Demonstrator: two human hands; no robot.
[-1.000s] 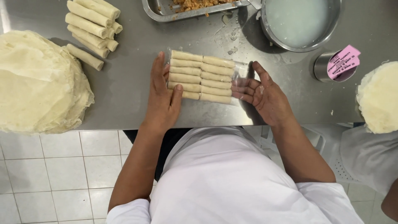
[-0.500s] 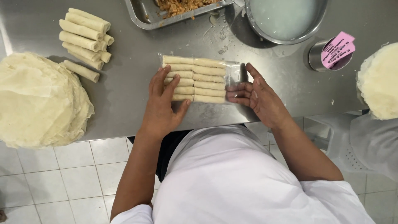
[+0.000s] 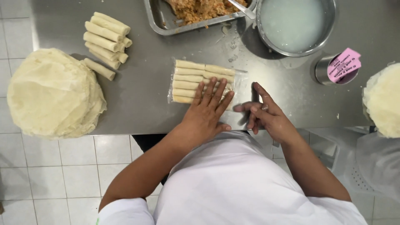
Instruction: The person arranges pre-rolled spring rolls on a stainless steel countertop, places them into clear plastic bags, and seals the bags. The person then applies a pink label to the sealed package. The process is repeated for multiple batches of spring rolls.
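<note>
On the steel worktop, near its front edge, a clear plastic bag of pale rolls lies flat, the rolls packed side by side in rows. The left hand rests palm-down on the bag's near right corner with fingers spread, a hold that seems meant to pin the rolls in place. Just beside it the right hand sits at the bag's open right end, fingers loosely together and curled toward the loose film, though whether they pinch it I cannot tell. Loose rolls are stacked at the far left, apart from the bag, above a heap of round wrappers. A metal tray of filling and a bowl of cloudy liquid stand at the back within reach, a small tin with a pink slip to the right. White floor tiles show below the counter.
</note>
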